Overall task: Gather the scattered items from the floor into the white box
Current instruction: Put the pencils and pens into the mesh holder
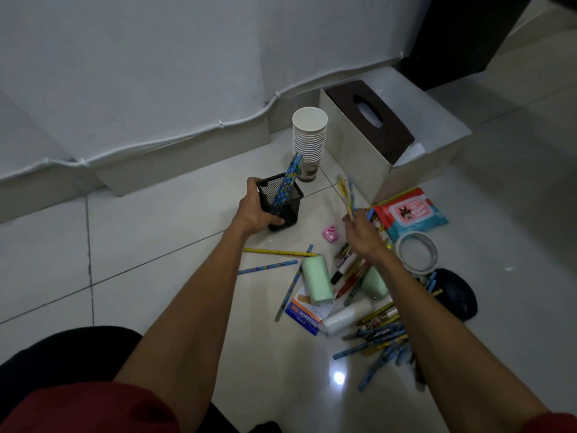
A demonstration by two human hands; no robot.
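**A:** Start big. Where does the tidying stand?

**B:** The floor point(156, 245) carries most of the clutter on the person's right: a heap of pencils point(381, 339), a computer mouse point(456, 295), a pack of wipes point(409, 214), a roll of tape point(416, 251) and green rolls point(317, 281). The white box point(352, 142) sits near the wall, beyond the mess, with a brown-topped tissue box point(371, 115) in it. A stack of paper cups point(309, 135) stands just beside its left wall.

**A:** Which step is this?

**B:** I judge it a side step: loading loose pencils into the black mesh holder point(281, 201) before it goes to the box. The left hand point(254, 210) grips the holder round its side. I cannot tell whether the base touches the floor. The right hand point(362, 229) pinches a small bunch of pencils point(345, 195), blurred, to the right of the holder and apart from it.

**A:** Which way do they point?

**B:** The bunch stands nearly upright, its long axis leaning up and a little left. Blur hides which end is sharpened. The blue pencils point(288, 179) already in the holder lean out of its mouth, up and right toward the cups.

**A:** And the next move?

**B:** Probably carry the bunch over the open mouth, line it up with the opening, and let the lower ends slide in without knocking those already inside.
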